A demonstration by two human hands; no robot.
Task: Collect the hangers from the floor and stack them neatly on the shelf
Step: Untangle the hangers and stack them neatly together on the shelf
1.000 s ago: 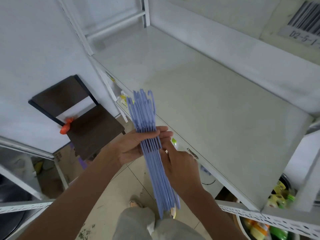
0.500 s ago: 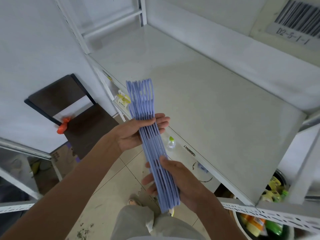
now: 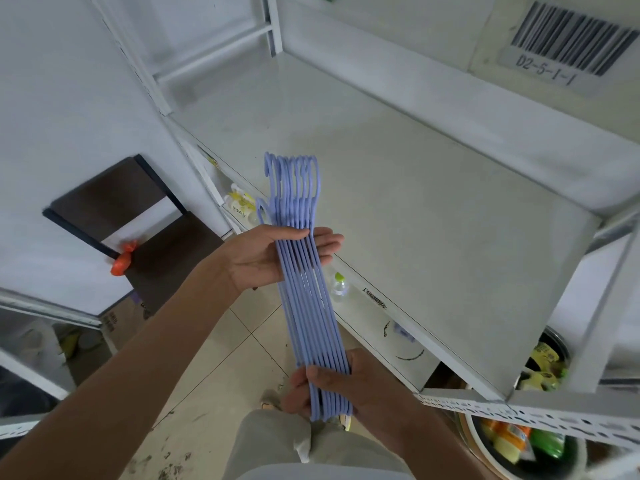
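A barcode label (image 3: 568,50) on the shelf board above reads D2-5-1-1; a small dark print (image 3: 374,300) on the front edge of the white shelf (image 3: 433,216) is too blurred for me to read; the yellow-labelled bottles (image 3: 239,206) on the level below carry writing I cannot make out. I hold the bundle of lilac hangers (image 3: 304,282) in the air before the shelf's front edge, hooks pointing away from me and over the board; my left hand (image 3: 273,254) lies flat under the bundle near the hooks, fingers straight, thumb laid over the top; my right hand (image 3: 332,386) curls round the near end, which covers part of my fingers. A clear bottle (image 3: 338,285) shows partly behind the hangers; the packets in the bowl (image 3: 512,441) at lower right are smeared; a dark chair (image 3: 138,237) stands at left.
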